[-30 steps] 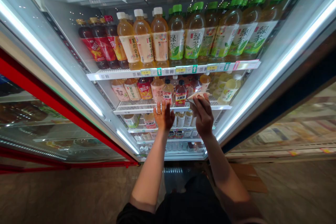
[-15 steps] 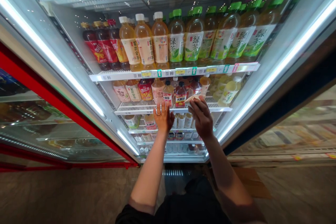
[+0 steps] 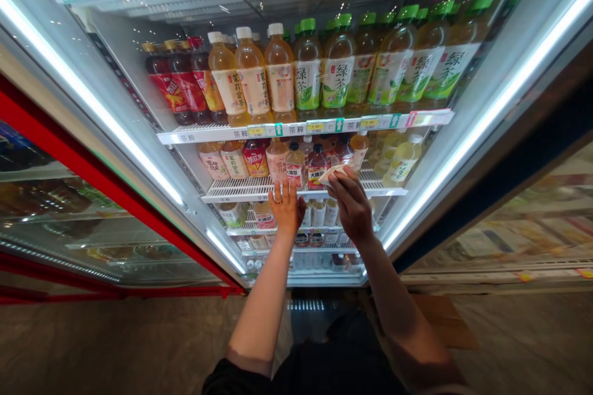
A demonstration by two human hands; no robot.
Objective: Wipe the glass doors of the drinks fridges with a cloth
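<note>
My left hand [image 3: 285, 210] rests with fingers stretched out at the front edge of the second shelf [image 3: 241, 196], just below a pink-labelled tea bottle [image 3: 294, 163]. A ring shows on one finger. My right hand [image 3: 354, 210] is closed on a pale, folded cloth [image 3: 337, 174] at the same shelf's front, to the right. Close to the cloth stands a dark-capped bottle [image 3: 317, 165] with a red and yellow label. The cloth hides part of the bottles and shelf behind it.
Above, a shelf edge with price tags [image 3: 315, 128] carries jasmine tea bottles [image 3: 250, 74] and green-capped green tea bottles [image 3: 340, 65]. A pale yellow bottle [image 3: 406, 160] stands at the right. A red door frame [image 3: 115, 197] borders the left; cardboard [image 3: 442, 321] lies on the floor.
My right hand and the cloth have shifted slightly to the left, nearer the dark-capped bottle. My left hand stays at the shelf edge, nearly unmoved.
</note>
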